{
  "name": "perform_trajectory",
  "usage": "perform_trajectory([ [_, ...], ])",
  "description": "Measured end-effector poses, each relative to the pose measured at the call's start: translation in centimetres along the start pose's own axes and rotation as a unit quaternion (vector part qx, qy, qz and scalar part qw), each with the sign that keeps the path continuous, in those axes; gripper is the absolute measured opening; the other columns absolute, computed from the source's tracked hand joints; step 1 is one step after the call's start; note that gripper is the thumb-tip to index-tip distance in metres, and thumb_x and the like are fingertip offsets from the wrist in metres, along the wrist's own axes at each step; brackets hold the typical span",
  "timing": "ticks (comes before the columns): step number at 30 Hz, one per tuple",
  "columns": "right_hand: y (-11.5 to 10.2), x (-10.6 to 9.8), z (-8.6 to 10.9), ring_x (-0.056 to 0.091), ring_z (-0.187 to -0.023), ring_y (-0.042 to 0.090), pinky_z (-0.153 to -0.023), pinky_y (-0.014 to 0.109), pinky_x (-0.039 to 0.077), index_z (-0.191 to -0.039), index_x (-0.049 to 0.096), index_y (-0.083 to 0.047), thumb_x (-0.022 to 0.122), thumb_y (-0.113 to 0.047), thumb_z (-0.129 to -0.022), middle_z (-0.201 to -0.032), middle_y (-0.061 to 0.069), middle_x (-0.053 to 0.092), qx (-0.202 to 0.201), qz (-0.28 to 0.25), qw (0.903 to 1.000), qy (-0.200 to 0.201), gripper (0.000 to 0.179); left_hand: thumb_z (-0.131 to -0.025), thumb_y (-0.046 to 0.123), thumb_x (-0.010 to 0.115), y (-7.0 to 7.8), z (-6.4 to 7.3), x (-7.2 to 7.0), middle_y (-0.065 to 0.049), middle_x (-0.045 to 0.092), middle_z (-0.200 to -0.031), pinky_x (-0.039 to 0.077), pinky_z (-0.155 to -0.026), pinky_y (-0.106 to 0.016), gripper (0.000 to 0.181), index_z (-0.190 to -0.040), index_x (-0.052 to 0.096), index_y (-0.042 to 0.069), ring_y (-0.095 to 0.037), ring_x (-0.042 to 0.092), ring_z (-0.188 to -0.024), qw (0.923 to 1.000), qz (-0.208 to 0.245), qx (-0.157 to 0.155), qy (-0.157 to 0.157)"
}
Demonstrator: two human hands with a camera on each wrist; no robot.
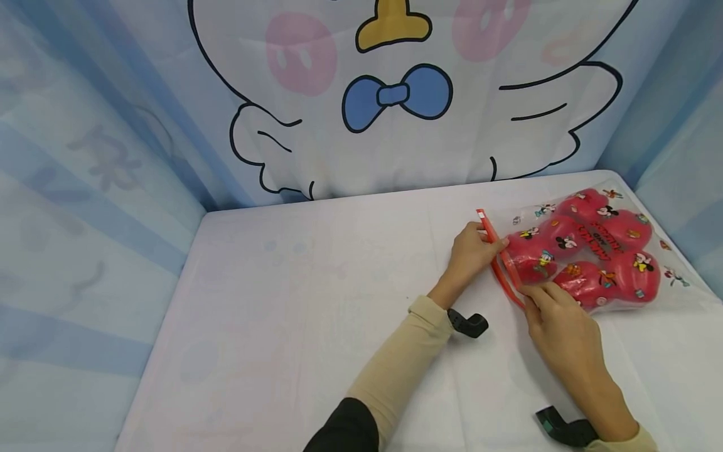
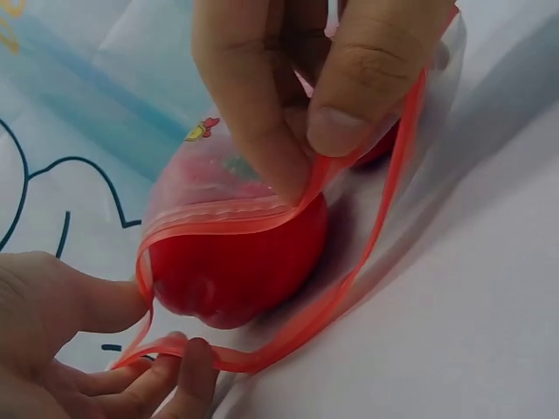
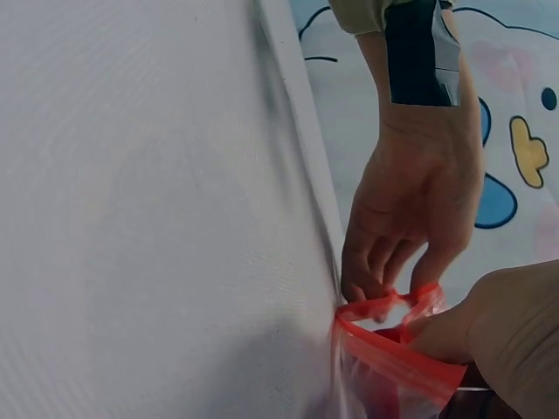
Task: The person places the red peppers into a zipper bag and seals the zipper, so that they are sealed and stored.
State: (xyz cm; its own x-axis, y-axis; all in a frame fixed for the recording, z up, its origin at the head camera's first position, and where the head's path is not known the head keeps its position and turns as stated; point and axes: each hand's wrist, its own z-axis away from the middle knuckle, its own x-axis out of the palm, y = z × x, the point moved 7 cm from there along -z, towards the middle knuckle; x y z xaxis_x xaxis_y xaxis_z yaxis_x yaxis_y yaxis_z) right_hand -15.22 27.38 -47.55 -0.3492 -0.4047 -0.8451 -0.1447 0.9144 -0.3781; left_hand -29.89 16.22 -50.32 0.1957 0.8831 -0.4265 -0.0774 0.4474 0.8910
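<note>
A clear zip bag [image 1: 601,242] with printed cartoon figures lies at the right of the table, holding several red, rounded, apple-like fruits [image 1: 582,279]. Its red zip edge [image 1: 505,276] faces left. At the far end of that edge, my left hand [image 1: 473,254] pinches the rim between thumb and fingers. My right hand [image 1: 565,326] grips the nearer part of the zip edge. In the left wrist view the bag's mouth gapes, and one glossy red fruit [image 2: 236,271] shows just inside. The right wrist view has the left hand [image 3: 410,209] facing the right thumb across the opening.
A white cloth covers the table [image 1: 316,314]. Behind it hangs a curtain [image 1: 395,157] with a cartoon figure, and blue-white curtains [image 1: 101,251] stand at both sides. Black camera mounts [image 1: 469,323] stick out from both wrists.
</note>
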Motion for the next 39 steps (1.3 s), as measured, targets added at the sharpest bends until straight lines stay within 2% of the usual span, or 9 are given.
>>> perform_trajectory([
  [3,0.0,0.0,0.0,0.068,-0.080,0.040,-0.063,0.056,0.060,-0.119,0.070,0.002,0.084,0.002,-0.081,-0.103,0.025,0.071,0.004,-0.003,1.0000,-0.001,0.041,-0.093,0.026,0.080,0.1,0.1,-0.2,-0.009,0.075,-0.106,0.050,-0.060,-0.016,0.049,-0.131,0.061,0.002,-0.006,0.059,-0.073,0.9998,-0.012,-0.007,-0.011],
  [5,0.0,0.0,0.0,0.065,-0.074,0.034,-0.057,0.047,0.058,-0.128,0.066,0.001,0.083,0.002,-0.082,-0.100,0.024,0.071,0.006,-0.004,1.0000,0.001,0.049,-0.092,0.026,0.080,0.2,0.1,-0.2,-0.007,0.074,-0.099,0.048,-0.058,-0.016,0.047,-0.129,0.063,0.001,-0.006,0.057,-0.069,0.9997,-0.017,-0.011,-0.016],
  [8,-0.1,-0.1,-0.1,0.056,-0.065,0.024,-0.050,0.031,0.047,-0.146,0.056,-0.004,0.081,0.002,-0.083,-0.097,0.021,0.070,0.006,-0.002,1.0000,0.005,0.068,-0.092,0.024,0.080,0.3,0.0,-0.2,-0.006,0.072,-0.090,0.045,-0.054,-0.016,0.043,-0.125,0.064,0.000,-0.006,0.055,-0.062,0.9995,-0.016,-0.015,-0.021],
  [10,-0.2,-0.1,-0.1,0.052,-0.063,0.020,-0.051,0.025,0.042,-0.154,0.048,-0.008,0.080,0.002,-0.084,-0.095,0.020,0.069,0.004,0.003,1.0000,0.003,0.078,-0.091,0.022,0.080,0.3,0.0,-0.2,-0.004,0.070,-0.086,0.044,-0.052,-0.016,0.040,-0.121,0.064,0.001,-0.005,0.054,-0.060,0.9996,-0.013,-0.018,-0.020],
  [17,-0.3,0.5,-0.1,0.053,-0.071,0.028,-0.057,0.047,0.056,-0.161,0.036,-0.007,0.078,0.002,-0.083,-0.100,0.026,0.060,0.008,0.033,0.9983,-0.048,0.089,-0.090,0.017,0.081,0.2,0.0,0.2,0.000,0.063,-0.080,0.043,-0.051,-0.016,0.033,-0.113,0.063,0.003,-0.005,0.050,-0.060,0.9999,0.003,-0.003,-0.011],
  [23,-0.6,0.8,-0.2,0.048,-0.072,0.028,-0.056,0.040,0.050,-0.164,0.029,-0.007,0.080,0.004,-0.077,-0.098,0.026,0.054,0.003,0.059,0.9949,-0.081,0.101,-0.089,0.013,0.081,0.3,0.0,0.6,0.000,0.066,-0.083,0.042,-0.051,-0.013,0.030,-0.112,0.064,0.005,-0.001,0.051,-0.062,0.9999,0.003,0.013,0.009],
  [29,-1.0,1.1,-0.1,0.047,-0.072,0.027,-0.057,0.039,0.048,-0.162,0.033,-0.007,0.081,0.005,-0.073,-0.099,0.025,0.050,-0.007,0.075,0.9920,-0.101,0.102,-0.088,0.011,0.082,0.4,0.1,0.8,-0.003,0.071,-0.082,0.041,-0.051,-0.012,0.029,-0.111,0.065,0.005,0.000,0.051,-0.060,0.9992,-0.003,0.028,0.030],
  [34,-1.2,1.1,-0.1,0.049,-0.072,0.030,-0.058,0.042,0.045,-0.159,0.038,-0.005,0.080,0.004,-0.071,-0.099,0.025,0.050,-0.012,0.086,0.9926,-0.086,0.098,-0.088,0.012,0.081,0.4,0.0,0.8,-0.001,0.069,-0.079,0.042,-0.050,-0.012,0.027,-0.109,0.065,0.006,-0.001,0.052,-0.060,0.9986,-0.014,0.035,0.037],
  [39,-1.3,1.3,-0.1,0.052,-0.081,0.038,-0.065,0.049,0.040,-0.155,0.045,-0.002,0.083,0.003,-0.067,-0.101,0.027,0.052,-0.010,0.102,0.9929,-0.061,0.095,-0.087,0.014,0.081,0.3,0.2,0.8,0.002,0.068,-0.079,0.042,-0.052,-0.012,0.026,-0.107,0.064,0.009,0.000,0.052,-0.063,0.9976,-0.023,0.045,0.047],
])
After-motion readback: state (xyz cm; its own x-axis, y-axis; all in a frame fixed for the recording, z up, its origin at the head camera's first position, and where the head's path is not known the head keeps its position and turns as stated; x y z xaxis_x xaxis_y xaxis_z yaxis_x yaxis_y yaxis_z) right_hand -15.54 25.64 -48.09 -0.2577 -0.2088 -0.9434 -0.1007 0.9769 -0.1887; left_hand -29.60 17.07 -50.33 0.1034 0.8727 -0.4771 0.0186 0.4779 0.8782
